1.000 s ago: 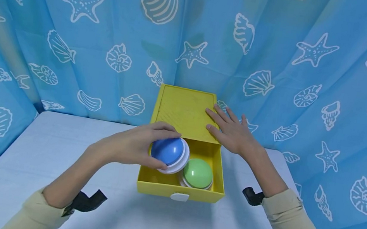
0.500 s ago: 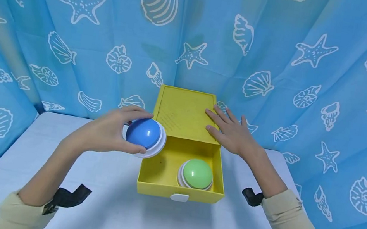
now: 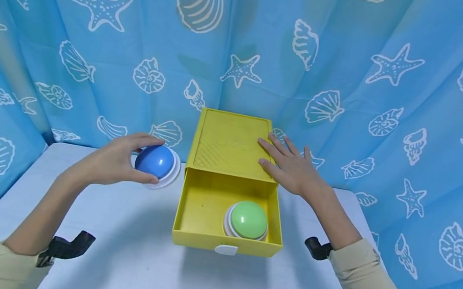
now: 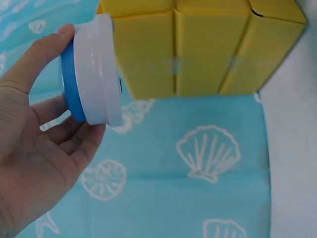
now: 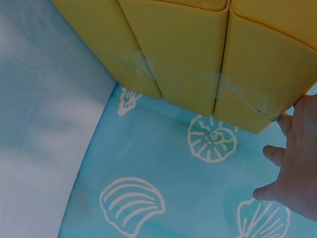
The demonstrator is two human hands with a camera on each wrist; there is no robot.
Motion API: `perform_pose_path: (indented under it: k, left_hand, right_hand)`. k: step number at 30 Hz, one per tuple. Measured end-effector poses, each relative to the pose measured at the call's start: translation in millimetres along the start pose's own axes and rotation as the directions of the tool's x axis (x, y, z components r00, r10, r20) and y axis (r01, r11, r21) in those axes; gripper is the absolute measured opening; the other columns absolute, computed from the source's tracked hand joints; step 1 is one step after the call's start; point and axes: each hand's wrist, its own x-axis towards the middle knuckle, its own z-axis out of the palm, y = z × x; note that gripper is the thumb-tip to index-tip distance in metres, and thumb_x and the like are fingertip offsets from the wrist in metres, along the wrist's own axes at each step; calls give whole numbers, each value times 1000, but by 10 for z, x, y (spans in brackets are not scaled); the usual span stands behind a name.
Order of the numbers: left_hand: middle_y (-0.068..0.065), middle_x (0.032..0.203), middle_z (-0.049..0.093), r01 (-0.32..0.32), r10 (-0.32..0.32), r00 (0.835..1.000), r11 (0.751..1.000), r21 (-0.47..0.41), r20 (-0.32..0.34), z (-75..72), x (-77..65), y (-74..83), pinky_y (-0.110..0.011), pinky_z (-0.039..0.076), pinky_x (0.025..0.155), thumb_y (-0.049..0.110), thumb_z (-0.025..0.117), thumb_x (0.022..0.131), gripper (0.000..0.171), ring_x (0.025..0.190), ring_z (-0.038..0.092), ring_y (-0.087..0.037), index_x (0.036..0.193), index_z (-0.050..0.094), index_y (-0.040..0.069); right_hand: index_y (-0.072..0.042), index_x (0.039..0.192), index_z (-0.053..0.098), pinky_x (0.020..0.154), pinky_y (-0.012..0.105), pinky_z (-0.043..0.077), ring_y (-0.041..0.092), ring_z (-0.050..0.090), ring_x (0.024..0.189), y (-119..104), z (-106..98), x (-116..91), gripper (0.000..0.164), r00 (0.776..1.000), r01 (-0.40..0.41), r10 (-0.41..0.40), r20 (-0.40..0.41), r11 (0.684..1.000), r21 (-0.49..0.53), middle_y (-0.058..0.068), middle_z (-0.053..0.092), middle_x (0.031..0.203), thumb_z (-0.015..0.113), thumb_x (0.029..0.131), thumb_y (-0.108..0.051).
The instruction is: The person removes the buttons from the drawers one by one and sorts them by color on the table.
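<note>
In the head view, my left hand holds a blue domed push button with a white base, thumb and fingers around its sides. It is raised left of the yellow drawer box. From the left wrist view, the button's white base faces the box. My right hand rests on the right edge of the box top, fingers spread and straight. Below that top, a drawer is pulled out. Inside it, toward the right front, sits a green domed push button, also on a white base.
A white oval knob marks the drawer's front. Both wrist views show stacked yellow drawer units joined by clear tape. The white tabletop meets a blue shell-print curtain at the back and sides.
My left hand has lifted the blue push button out of the open drawer and carried it left, past the drawer's side. My right hand stays on the box top.
</note>
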Motion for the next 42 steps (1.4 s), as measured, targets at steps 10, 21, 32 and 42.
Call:
perform_pose_path:
  k: [10,21,32,42]
  left_hand:
    - [-18,133,40,39,-39,999,998,39,2,39,66,-285,-50,51,78,44,78,69,86,113,43,-38,136,41,6]
    - [-21,133,40,91,-92,995,996,25,27,71,127,-454,-53,49,80,44,78,69,89,114,41,-40,137,38,4]
    - [-20,132,40,121,-120,990,993,-9,70,191,251,-767,-53,48,82,45,77,69,86,116,39,-39,136,40,5]
    - [-21,133,37,175,-170,978,984,-33,120,397,357,-1069,-55,45,86,43,77,70,87,118,36,-40,137,38,2]
  right_hand:
    - [-37,146,11,100,66,-6,29,-1,138,11,-4,-4,62,1000,0,0,7,1000,-5,-7,2,153,19,91,-64]
    - [-36,146,10,101,65,-7,28,-1,138,18,4,0,61,1000,8,-8,-6,1000,7,-8,0,153,20,92,-63]
    - [-38,146,9,101,65,-7,28,-2,138,23,21,-1,62,1000,5,-5,-2,1000,5,-9,-1,152,18,91,-65]
    - [-39,146,8,101,65,-7,29,0,138,37,32,0,62,1000,-3,3,-3,1000,4,-9,0,153,17,90,-65]
